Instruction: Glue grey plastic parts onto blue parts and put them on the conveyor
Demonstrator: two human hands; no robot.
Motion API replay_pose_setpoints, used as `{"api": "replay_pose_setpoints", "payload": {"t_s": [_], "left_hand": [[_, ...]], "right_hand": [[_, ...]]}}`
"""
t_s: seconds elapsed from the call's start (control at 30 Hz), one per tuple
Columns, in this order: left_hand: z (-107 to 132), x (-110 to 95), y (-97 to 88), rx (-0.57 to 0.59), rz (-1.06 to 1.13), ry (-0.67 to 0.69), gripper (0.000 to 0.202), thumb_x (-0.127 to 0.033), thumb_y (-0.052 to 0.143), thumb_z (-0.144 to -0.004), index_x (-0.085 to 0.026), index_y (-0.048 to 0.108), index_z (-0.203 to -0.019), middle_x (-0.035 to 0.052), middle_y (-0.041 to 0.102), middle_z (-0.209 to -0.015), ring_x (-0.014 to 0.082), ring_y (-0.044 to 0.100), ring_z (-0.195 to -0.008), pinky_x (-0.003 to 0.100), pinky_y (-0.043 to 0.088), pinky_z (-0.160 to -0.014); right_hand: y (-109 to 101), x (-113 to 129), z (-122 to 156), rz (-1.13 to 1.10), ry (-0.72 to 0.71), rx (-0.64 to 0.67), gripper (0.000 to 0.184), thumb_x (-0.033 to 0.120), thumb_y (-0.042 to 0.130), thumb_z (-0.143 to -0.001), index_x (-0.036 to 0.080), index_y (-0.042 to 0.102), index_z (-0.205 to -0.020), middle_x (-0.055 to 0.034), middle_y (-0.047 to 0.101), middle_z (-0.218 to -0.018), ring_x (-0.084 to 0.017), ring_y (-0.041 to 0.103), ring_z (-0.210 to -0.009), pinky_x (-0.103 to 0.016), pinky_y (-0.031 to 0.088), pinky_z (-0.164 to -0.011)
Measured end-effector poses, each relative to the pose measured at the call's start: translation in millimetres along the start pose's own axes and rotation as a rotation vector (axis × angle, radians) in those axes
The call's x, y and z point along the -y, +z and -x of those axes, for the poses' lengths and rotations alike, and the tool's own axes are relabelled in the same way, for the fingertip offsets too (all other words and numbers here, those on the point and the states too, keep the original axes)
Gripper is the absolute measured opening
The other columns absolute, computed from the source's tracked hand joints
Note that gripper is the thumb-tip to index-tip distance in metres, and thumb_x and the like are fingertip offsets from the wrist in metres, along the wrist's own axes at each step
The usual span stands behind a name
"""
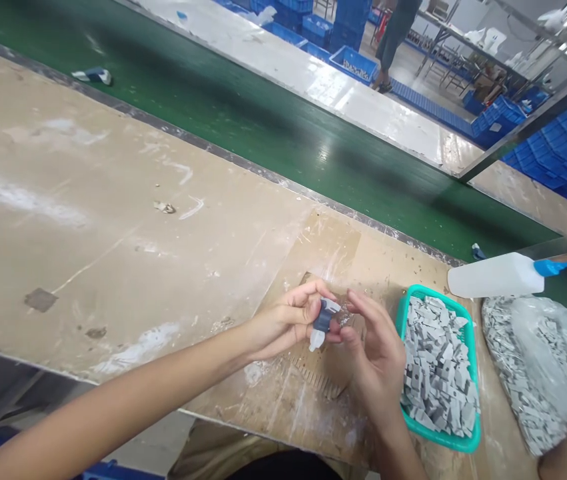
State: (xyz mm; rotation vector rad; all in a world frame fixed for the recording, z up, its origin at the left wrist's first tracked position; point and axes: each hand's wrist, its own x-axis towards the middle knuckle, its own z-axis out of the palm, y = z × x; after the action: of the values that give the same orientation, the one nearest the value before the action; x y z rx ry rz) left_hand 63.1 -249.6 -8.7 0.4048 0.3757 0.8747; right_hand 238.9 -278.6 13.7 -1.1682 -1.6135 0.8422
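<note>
Slate-blue plastic shows between the fingers from where I stand. The person's left hand (283, 323) is curled closed around a small slate-blue plastic fitting (322, 316), with a white translucent tip (316, 341) poking out below it. The right hand (372, 357) comes in from the other side, its fingertips (358, 308) pinching a clear piece (344, 316) right against the fitting, though fingers hide exactly how the two meet.

Both parts look light and stiff, like moulded plastic. Their smooth surfaces could slip from wet fingers, and the clear piece looks the more fragile. The broad blue body seems the safest place to hold, rather than the narrow tip.

All this happens in the air above a scuffed cardboard sheet (308, 393) on a worn, dusty workbench (113, 200). Just beside the right hand sits a teal basket (431, 297) heaped with grey blocks (436, 367), and next to that lies a clear plastic bag (533, 373) of similar pieces. A white squeeze bottle (493, 275) with a blue nozzle lies beyond, near a green conveyor belt (263, 133).
</note>
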Motion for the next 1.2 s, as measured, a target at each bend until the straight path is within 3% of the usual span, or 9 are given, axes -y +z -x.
{"api": "replay_pose_setpoints", "payload": {"t_s": [0.1,0.33,0.53,0.6,0.67,0.73,0.77,1.03,1.2], "left_hand": [[-0.6,1.5,0.0,-0.095,0.028,-0.008,0.029,-0.028,0.085,-0.077,-0.015,0.066,-0.096,0.0046,0.068,-0.086,0.0147,0.068,-0.080,0.021,0.053,-0.071],[0.6,1.8,1.2,-0.150,-0.003,-0.106,0.043,-0.031,0.088,-0.073,-0.014,0.072,-0.109,0.0066,0.070,-0.094,0.0150,0.069,-0.076,0.027,0.055,-0.080],[2.8,0.2,2.1,-0.121,0.063,-0.092,0.040,-0.030,0.089,-0.072,-0.016,0.073,-0.106,0.0043,0.069,-0.097,0.0156,0.071,-0.082,0.027,0.058,-0.080],[3.5,-0.1,2.6,-0.100,0.068,-0.085,0.042,-0.032,0.088,-0.072,-0.016,0.072,-0.107,0.0049,0.070,-0.098,0.0149,0.071,-0.083,0.024,0.057,-0.078],[3.6,-0.3,2.8,-0.072,0.060,-0.062,0.041,-0.035,0.087,-0.073,-0.015,0.072,-0.106,0.0056,0.071,-0.097,0.0144,0.071,-0.083,0.024,0.057,-0.079],[3.2,0.0,2.5,-0.043,0.039,-0.041,0.040,-0.037,0.087,-0.073,-0.015,0.073,-0.103,0.0056,0.071,-0.095,0.0147,0.071,-0.082,0.025,0.057,-0.082],[2.9,0.5,2.3,-0.040,0.027,-0.031,0.041,-0.038,0.087,-0.073,-0.014,0.073,-0.103,0.0053,0.072,-0.093,0.0145,0.071,-0.082,0.026,0.056,-0.083],[7.8,1.8,6.3,0.009,-0.125,-0.026,0.042,-0.031,0.093,-0.064,-0.014,0.070,-0.096,0.0046,0.075,-0.078,0.0156,0.072,-0.072,0.023,0.058,-0.070],[14.4,-4.0,13.5,0.009,-0.344,0.054,0.022,-0.003,0.075,-0.073,-0.015,0.071,-0.091,-0.0001,0.070,-0.068,0.0117,0.067,-0.055,0.020,0.055,-0.061]], "right_hand": [[1.5,-0.1,-1.9,-0.020,-0.043,0.055,0.039,0.022,0.068,-0.093,0.038,0.065,-0.128,0.0012,0.070,-0.127,-0.018,0.065,-0.119,-0.032,0.054,-0.100],[-0.6,5.3,-13.4,0.051,-0.002,0.007,0.027,0.020,0.060,-0.098,0.037,0.074,-0.114,0.0012,0.075,-0.111,-0.015,0.069,-0.107,-0.028,0.059,-0.091],[-3.2,2.8,-17.5,-0.001,0.052,0.089,0.029,0.032,0.061,-0.098,0.037,0.067,-0.126,-0.0026,0.066,-0.134,-0.021,0.061,-0.126,-0.041,0.053,-0.106],[-5.8,2.5,-16.3,-0.051,0.056,0.177,0.047,0.040,0.069,-0.092,0.037,0.058,-0.137,-0.0045,0.059,-0.144,-0.025,0.055,-0.134,-0.046,0.047,-0.113],[-8.2,3.0,-14.2,-0.071,0.056,0.272,0.077,0.047,0.080,-0.079,0.035,0.047,-0.147,-0.0075,0.049,-0.152,-0.030,0.048,-0.140,-0.051,0.042,-0.117],[-8.9,3.8,-12.2,-0.062,0.045,0.336,0.098,0.047,0.089,-0.068,0.034,0.039,-0.152,-0.0100,0.042,-0.157,-0.032,0.042,-0.144,-0.052,0.038,-0.119],[-8.4,4.0,-11.6,-0.059,0.036,0.358,0.100,0.044,0.090,-0.067,0.033,0.038,-0.152,-0.0104,0.042,-0.157,-0.032,0.041,-0.145,-0.051,0.039,-0.119],[-7.7,1.4,-8.8,-0.009,-0.183,0.310,0.054,0.023,0.071,-0.090,0.032,0.054,-0.140,-0.0068,0.060,-0.142,-0.026,0.059,-0.130,-0.044,0.055,-0.106],[-8.6,3.9,-1.0,0.104,-0.336,0.246,0.063,0.022,0.074,-0.088,0.030,0.049,-0.145,-0.0086,0.060,-0.142,-0.028,0.061,-0.128,-0.045,0.058,-0.103]]}}
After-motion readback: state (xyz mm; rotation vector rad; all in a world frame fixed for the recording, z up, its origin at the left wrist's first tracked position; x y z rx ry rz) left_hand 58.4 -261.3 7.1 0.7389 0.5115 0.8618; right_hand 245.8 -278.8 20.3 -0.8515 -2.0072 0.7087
